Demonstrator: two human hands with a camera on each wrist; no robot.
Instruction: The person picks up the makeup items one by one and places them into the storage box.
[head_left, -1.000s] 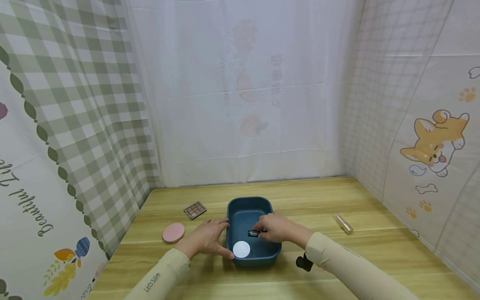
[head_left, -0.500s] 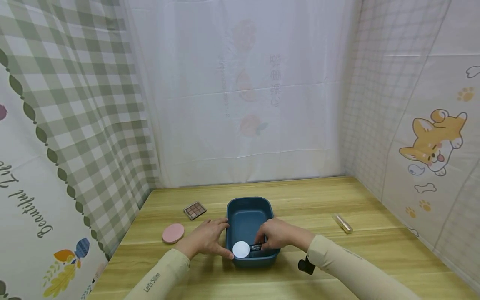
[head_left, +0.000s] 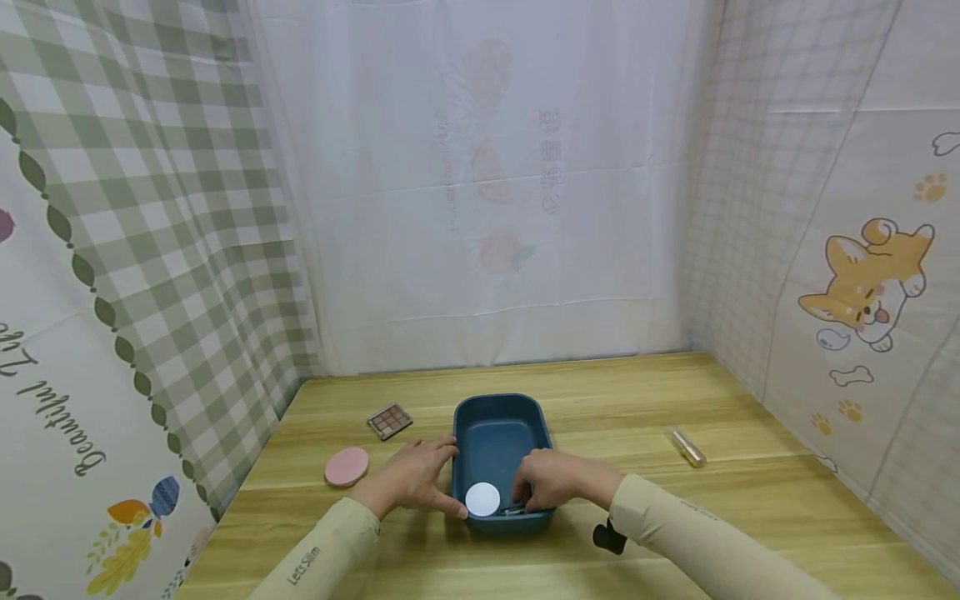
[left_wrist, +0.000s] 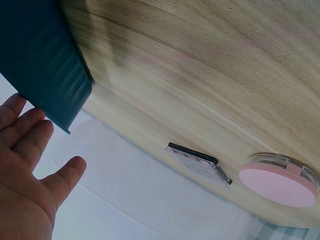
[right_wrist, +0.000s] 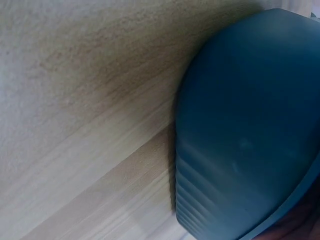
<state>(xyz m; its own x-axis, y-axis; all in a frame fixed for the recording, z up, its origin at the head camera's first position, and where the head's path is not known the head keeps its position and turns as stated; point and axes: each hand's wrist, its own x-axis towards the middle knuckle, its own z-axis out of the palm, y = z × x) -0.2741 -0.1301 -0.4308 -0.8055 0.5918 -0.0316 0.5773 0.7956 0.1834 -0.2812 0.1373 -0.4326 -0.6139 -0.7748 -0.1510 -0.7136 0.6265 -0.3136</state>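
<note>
A dark blue rectangular bin [head_left: 504, 525] stands on the table in front of me. My left hand [head_left: 415, 477] rests along its left side, fingers extended, thumb near the front left corner. In the left wrist view its fingertips [left_wrist: 36, 114] are at the bin's rim. Reaching inside from the right, my right hand [head_left: 551, 481] pinches a small dark tube with pale lettering [head_left: 513, 511] low by the front wall, mostly covered by the fingers. A round white-topped item [head_left: 482, 499] lies in the front left corner, beside the tube. The right wrist view is mainly the bin's outer wall [right_wrist: 240, 120].
Left of the bin are a round pink compact [head_left: 347, 466] and, farther back, an eyeshadow palette [head_left: 390, 421]. A clear and gold tube [head_left: 687, 448] lies to the right. Hanging cloths [head_left: 487, 208] enclose the table at the back and sides.
My right hand has moved toward me with the dark tube, from the bin's middle down to its front wall beside the white-topped item. The left hand has stayed in place.
</note>
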